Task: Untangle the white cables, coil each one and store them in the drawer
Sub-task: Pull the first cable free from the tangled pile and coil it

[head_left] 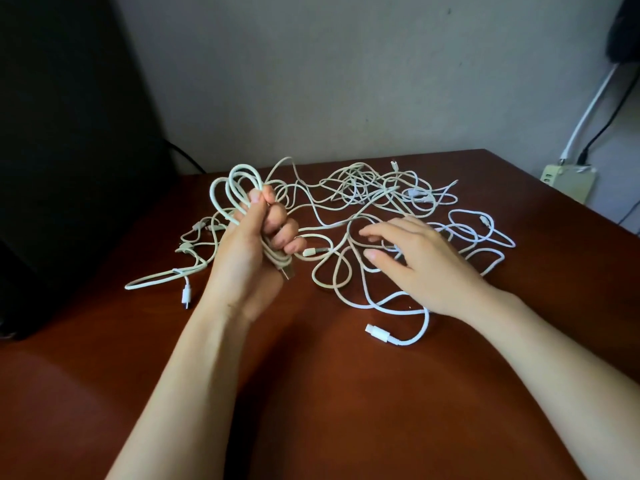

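- From the head camera, you are looking down at a glossy reddish-brown wooden table [311, 393] standing against a plain grey wall [311, 64].
- Your left hand [254, 251] is gripping a half-made coil of off-white braided cable [233, 188]. Your fingers are curling round the gathered loops and your thumb is pressing on top of them.
- The loops are standing up above your fist, and a plug end [286, 271] is poking out below it.
- Your right hand [419, 265] is lying palm down with its fingers spread and relaxed. It is resting on loose strands and pinching nothing.
- A sprawling tangle of thin white charging cables [374, 195] is lying across the middle and far part of the table. It is running under your right hand and trailing out to its right.
- A flat white plug on a white cord [375, 331] is lying nearest you, just in front of your right wrist.
- Left of your left hand, a long flat loop of white cable [162, 278] is lying on the table, apart from the main tangle.
- A large black object [69, 133] is filling the left side, too dark to identify.
- A cream power strip [568, 181] is sitting beyond the table's far right corner.
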The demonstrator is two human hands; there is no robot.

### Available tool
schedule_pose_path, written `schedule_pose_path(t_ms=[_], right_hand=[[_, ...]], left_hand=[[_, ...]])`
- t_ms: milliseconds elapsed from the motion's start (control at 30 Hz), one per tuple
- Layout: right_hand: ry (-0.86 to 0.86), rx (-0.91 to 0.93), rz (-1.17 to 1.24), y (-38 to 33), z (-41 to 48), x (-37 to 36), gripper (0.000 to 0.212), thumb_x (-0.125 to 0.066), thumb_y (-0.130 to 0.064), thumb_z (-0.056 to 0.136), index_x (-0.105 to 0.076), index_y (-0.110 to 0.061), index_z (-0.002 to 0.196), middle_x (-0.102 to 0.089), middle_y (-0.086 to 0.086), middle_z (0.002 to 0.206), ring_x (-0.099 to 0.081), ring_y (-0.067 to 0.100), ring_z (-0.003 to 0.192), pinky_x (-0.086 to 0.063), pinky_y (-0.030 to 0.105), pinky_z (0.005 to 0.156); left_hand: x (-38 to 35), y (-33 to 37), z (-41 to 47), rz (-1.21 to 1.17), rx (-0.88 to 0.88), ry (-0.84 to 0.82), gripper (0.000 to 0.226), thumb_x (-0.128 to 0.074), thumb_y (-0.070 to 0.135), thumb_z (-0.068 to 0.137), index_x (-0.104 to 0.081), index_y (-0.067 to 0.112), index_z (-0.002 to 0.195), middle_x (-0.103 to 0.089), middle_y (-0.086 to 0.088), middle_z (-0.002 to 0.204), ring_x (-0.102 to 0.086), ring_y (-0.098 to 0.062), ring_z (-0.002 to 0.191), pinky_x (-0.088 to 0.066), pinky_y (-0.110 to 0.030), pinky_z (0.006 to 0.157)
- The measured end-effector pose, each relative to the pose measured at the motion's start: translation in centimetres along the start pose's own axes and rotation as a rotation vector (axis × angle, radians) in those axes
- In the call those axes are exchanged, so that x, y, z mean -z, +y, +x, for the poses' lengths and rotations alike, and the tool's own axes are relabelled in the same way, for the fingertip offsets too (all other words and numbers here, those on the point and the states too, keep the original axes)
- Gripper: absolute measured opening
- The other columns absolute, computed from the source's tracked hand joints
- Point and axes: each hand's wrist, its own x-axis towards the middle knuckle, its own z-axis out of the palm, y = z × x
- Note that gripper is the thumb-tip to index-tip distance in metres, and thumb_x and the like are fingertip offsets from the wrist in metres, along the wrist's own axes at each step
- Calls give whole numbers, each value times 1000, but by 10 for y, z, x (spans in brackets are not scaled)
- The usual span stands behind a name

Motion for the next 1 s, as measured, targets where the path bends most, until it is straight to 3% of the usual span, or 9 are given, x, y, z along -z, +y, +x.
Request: schedule_pose_path(t_ms=[167, 267, 367, 500, 667, 800, 900, 1000], right_hand=[[-51, 89, -17, -8, -2, -4, 44, -50, -34, 96, -46, -26, 139, -51, -12, 137, -38, 3, 127, -16, 17, 104], [-24, 61, 107, -11, -1, -6, 33, -53, -30, 95, -58, -25, 127, -61, -12, 124, -49, 2, 115, -29, 22, 104], [-7, 24, 216, -9, 0, -7, 21, -56, -26, 94, -67, -21, 111, -67, -13, 101, -60, 3, 94, -43, 17, 83], [6, 12, 223, -8, 0, -7, 13, -61, -24, 91, -71, -21, 99, -63, -17, 86, -56, -3, 81, -36, 7, 70], [-34, 59, 185, -9, -1, -10, 17, -65, -26, 89, -69, -22, 105, -67, -7, 92, -54, 5, 92, -36, 26, 88], [-11, 58, 216, -11, -2, -8, 7, -60, -25, 91, -65, -21, 93, -66, -6, 86, -53, 5, 87, -32, 17, 85], [86, 83, 217, -13, -1, -5, 3, -55, -17, 94, -58, -18, 93, -69, -11, 85, -55, -8, 88, -30, 5, 86], [94, 175, 271, -19, -3, -2, 3, -47, -21, 96, -48, -24, 95, -62, -15, 77, -64, -3, 73, -47, 13, 73]], left_hand=[[-3, -2, -3, -65, 60, -106, 25, -29, 22, 101, -41, 19, 79, -28, 10, 51, -23, -2, 42, -23, -13, 41], [-4, -2, -5, -106, 97, -173, 21, -33, 22, 98, -42, 18, 80, -31, 9, 52, -15, -6, 47, -23, -13, 41], [-3, -1, -6, -189, 125, -239, 16, -40, 23, 93, -48, 17, 80, -35, 8, 53, -18, -6, 49, -26, -13, 42], [0, -1, -4, -281, 144, -273, 24, -42, 21, 93, -57, 15, 77, -38, 6, 54, -21, -6, 49, -28, -14, 42], [7, 1, -1, -369, 206, -333, 20, -43, 18, 95, -56, 11, 82, -42, 3, 56, -24, -7, 50, -29, -16, 43], [7, 2, -1, -272, 204, -181, 21, -48, 28, 91, -53, 16, 74, -35, 7, 51, -19, -4, 45, -25, -12, 36], [6, 1, 0, -176, 198, 16, 33, -40, 38, 95, -44, 20, 68, -27, 8, 46, -21, -3, 36, -22, -9, 32], [8, -1, 0, 16, 201, 173, 36, -37, 45, 98, -42, 20, 72, -24, 9, 50, -24, -1, 36, -23, -10, 32]])
